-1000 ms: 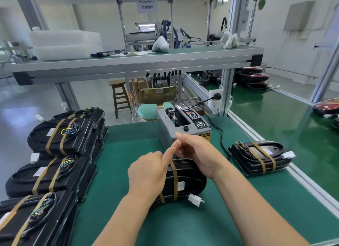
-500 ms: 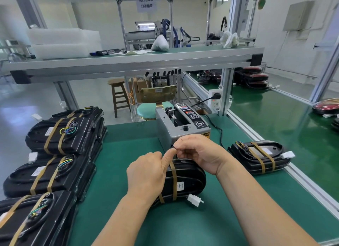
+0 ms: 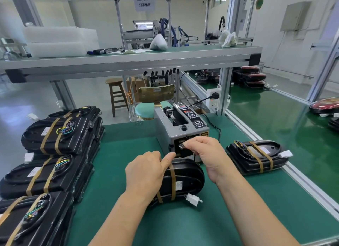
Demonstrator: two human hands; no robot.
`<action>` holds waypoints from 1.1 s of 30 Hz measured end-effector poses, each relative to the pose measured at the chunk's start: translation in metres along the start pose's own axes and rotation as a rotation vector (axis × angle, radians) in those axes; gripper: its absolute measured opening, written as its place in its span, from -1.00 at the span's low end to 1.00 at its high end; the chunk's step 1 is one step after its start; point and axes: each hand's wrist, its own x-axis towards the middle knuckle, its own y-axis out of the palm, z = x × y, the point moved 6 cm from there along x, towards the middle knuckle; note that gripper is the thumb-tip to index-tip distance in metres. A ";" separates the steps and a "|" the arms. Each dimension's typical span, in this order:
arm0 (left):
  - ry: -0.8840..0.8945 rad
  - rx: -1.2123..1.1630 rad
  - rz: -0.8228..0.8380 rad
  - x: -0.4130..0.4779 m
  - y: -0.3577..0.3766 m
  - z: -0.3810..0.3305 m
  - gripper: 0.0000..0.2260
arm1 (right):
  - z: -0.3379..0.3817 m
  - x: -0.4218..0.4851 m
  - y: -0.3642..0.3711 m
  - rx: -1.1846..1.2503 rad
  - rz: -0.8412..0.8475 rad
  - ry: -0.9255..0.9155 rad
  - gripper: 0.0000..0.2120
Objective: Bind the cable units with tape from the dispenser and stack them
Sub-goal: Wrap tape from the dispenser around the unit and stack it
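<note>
Green bench (image 3: 128, 154) | cable unit (image 3: 187, 178) lies left-right, plug (image 3: 193, 200) right | right hand (image 3: 205, 154) pinches tape (image 3: 182, 145)

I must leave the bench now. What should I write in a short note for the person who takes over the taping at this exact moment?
Left hand: holds the black oval cable unit on the green table mat, thumb pressing its brown tape band.
Right hand: pinches a fresh tape piece at the mouth of the grey tape dispenser.
Done: stacked taped units at left; single taped unit lying at right.
Left: probably apply this piece to the centre unit, then stack it.
</note>
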 end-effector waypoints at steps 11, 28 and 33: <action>0.237 0.247 -0.008 -0.009 -0.005 -0.015 -0.26 | -0.033 -0.038 -0.023 0.249 -0.258 0.163 -0.91; 0.335 -0.169 -0.081 -0.024 -0.018 -0.024 -0.59 | -0.033 -0.049 0.001 0.101 -0.160 0.075 -0.72; 0.331 -0.206 -0.011 -0.025 -0.020 -0.024 -0.67 | -0.035 -0.050 0.000 0.044 -0.184 0.057 -0.74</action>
